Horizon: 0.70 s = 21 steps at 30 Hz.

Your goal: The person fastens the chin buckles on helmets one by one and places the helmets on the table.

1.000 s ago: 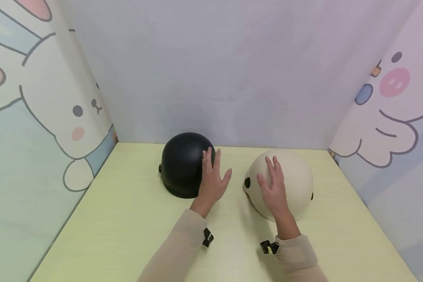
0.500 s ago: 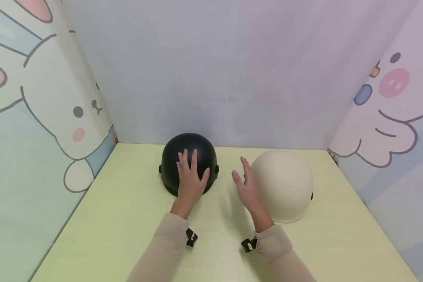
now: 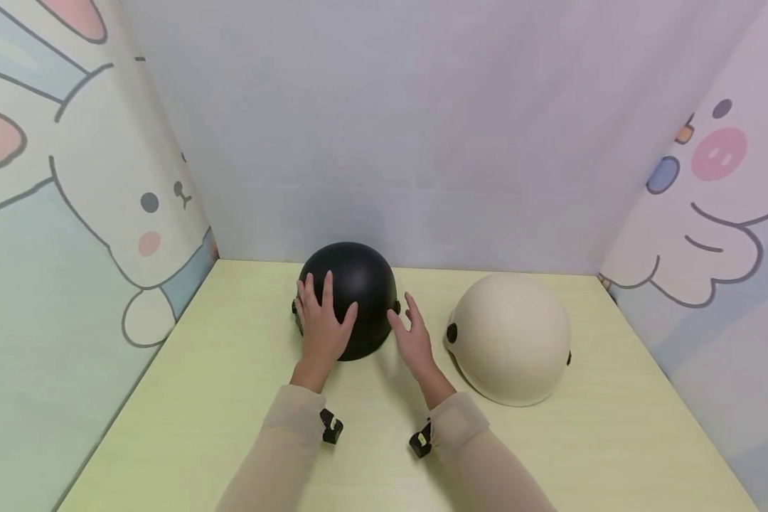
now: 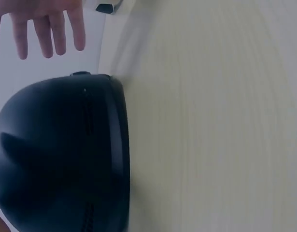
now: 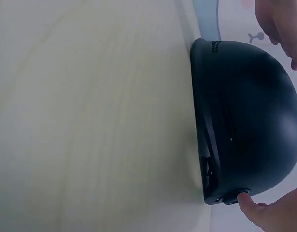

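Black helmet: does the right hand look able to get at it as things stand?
Probably yes. The right hand is at the right side of the black helmet, with nothing visible between them. The left hand is toward the opposite side, and the cream helmet stands apart to the right.

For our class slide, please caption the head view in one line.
Left hand and right hand flank a black helmet; a cream helmet sits to its right.

Both hands [image 3: 323,333] [image 3: 414,345] forward, fingers [image 3: 328,290] outstretched
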Each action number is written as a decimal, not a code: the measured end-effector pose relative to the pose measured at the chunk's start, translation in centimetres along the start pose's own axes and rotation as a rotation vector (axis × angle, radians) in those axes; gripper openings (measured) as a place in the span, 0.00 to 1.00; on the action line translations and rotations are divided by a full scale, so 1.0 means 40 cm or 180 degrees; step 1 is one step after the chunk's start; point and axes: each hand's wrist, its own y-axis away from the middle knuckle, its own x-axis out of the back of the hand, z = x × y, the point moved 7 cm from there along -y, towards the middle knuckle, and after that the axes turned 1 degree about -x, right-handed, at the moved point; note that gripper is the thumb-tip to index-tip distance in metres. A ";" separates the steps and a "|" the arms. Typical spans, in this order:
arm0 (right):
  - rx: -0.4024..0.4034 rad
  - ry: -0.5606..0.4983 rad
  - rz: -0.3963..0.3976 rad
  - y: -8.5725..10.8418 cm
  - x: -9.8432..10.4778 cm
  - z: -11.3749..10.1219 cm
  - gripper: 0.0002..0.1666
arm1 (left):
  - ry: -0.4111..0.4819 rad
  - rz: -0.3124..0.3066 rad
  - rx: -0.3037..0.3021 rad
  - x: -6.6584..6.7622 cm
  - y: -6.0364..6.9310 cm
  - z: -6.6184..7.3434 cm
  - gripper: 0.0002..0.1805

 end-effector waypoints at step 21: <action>-0.0393 -0.0308 -0.0043 -0.052 -0.075 0.064 0.55 | 0.0226 -0.0364 0.0577 -0.022 0.003 -0.111 0.45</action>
